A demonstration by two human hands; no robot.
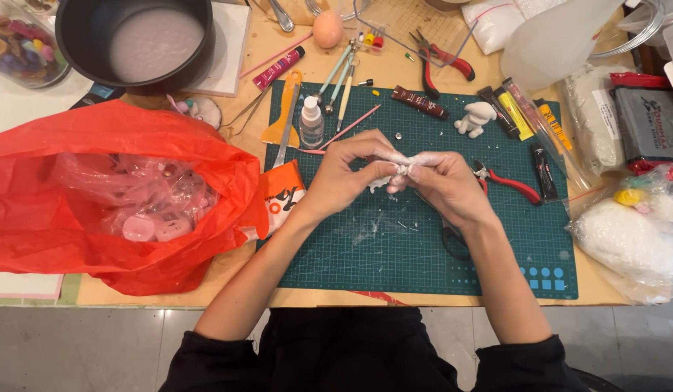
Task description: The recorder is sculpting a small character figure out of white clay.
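Green mat point(394, 254), two hands point(343, 178), clay point(416, 161)

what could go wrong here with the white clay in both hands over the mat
Crumbs already lie on the green cutting mat, so the white clay pinched between the left hand and right hand may shed more. An elbow might catch the red plastic bag alongside.

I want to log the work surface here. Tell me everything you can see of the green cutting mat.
The green cutting mat is a dark green rectangle with a pale printed grid and small blue squares at its near right corner. It lies flat on the wooden table, dusted with white smears and crumbs. Tubes, pliers, a small dropper bottle and a white figurine rest on it; both hands hover above its middle.
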